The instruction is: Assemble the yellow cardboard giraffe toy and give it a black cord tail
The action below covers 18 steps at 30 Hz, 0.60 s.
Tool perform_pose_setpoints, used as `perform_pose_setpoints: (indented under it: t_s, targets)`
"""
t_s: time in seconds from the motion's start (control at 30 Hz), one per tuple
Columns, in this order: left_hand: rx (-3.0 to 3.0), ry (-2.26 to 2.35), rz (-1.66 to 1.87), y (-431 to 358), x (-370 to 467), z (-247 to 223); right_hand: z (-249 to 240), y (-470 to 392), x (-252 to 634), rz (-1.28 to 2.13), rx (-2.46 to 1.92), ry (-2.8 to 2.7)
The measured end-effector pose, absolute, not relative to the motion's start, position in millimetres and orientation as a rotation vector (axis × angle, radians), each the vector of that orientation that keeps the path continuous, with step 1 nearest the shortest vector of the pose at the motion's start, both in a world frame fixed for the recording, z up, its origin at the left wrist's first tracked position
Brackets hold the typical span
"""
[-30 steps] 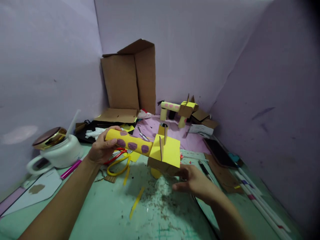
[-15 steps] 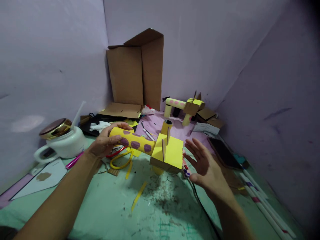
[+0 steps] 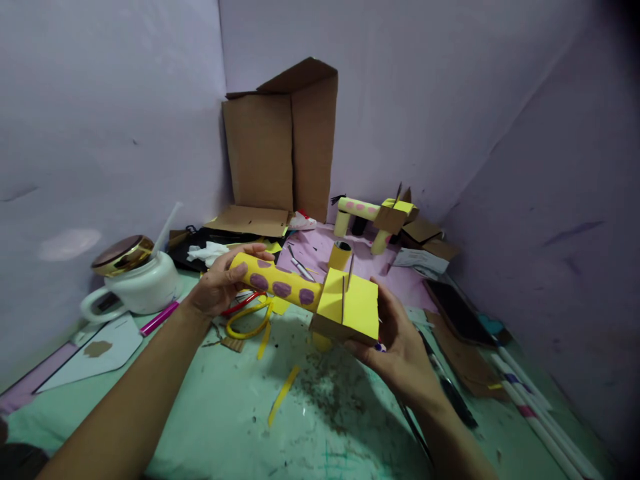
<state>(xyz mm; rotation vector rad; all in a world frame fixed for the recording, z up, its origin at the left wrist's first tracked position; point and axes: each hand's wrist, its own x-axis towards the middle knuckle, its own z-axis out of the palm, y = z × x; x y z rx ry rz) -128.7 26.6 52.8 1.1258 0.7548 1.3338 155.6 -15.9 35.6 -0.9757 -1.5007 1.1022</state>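
Note:
A yellow paper-tube animal with purple spots lies sideways between my hands, held above the table. My left hand is wrapped round the far end of its tube body. At the other end, my right hand grips the box-shaped head, thumb at its lower front edge and fingers behind it. Two upright ears stand on the yellow top of the head. One short tube shows behind the body, and part of another peeks out below.
Yellow-handled scissors and paper strips lie on the green table. A similar spotted paper animal stands at the back. A white mug is left, a phone right, and a cardboard box stands behind.
My right hand has moved left and closed on the box-shaped head; before, it was open beside it. My left hand keeps its hold on the tube. The view has shifted slightly.

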Motion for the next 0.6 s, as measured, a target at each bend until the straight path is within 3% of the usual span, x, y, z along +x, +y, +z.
perform_pose_setpoints:
  t_s: [0.4,0.6]
  targets:
    - [1.028,0.795,1.353,26,-126,57,37,-17,153,1.06,-0.955,-1.43]
    - [0.952,0.964,1.526,39,-120,53,45,-11,186,0.773,-1.035,-1.154]
